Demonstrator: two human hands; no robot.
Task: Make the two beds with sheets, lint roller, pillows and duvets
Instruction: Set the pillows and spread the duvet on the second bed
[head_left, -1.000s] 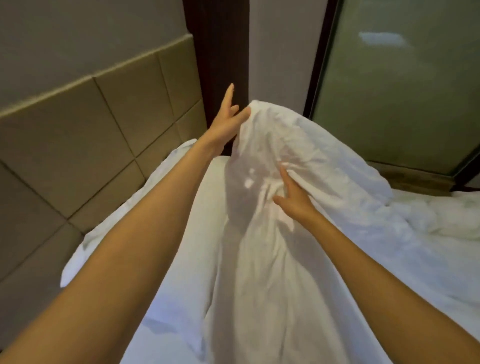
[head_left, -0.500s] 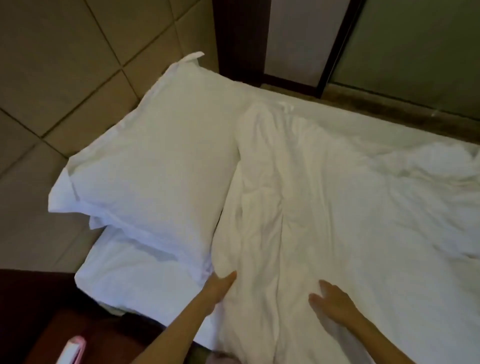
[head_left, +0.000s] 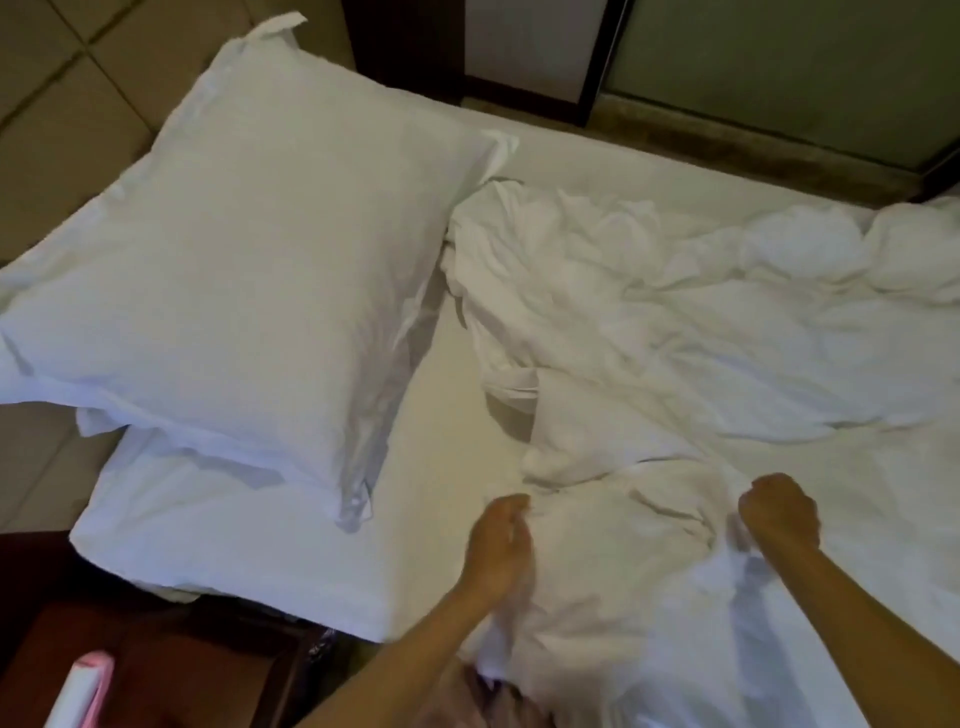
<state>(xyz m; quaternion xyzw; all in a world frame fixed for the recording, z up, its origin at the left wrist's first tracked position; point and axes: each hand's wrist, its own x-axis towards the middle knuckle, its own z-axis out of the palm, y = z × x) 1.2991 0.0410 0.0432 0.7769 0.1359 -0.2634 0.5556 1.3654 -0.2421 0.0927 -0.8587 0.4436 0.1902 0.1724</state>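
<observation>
bed sheet (head_left: 457, 415) is laid flat, pillows (head_left: 249, 249) stacked at its head; the crumpled duvet (head_left: 675, 322) is gripped at its near edge by the curled left hand (head_left: 498, 540) and right hand (head_left: 779, 512). it is best drawn evenly, both sides raised together.

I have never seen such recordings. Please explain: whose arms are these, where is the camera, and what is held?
There is no machine: they belong to a person, and the camera sits on that person's head, looking down. On the sheet, two pillows lie stacked at the picture's left; a crumpled duvet lies at the right. The left grip and the right grip, both bare hands, each clutch the duvet's near part.
</observation>
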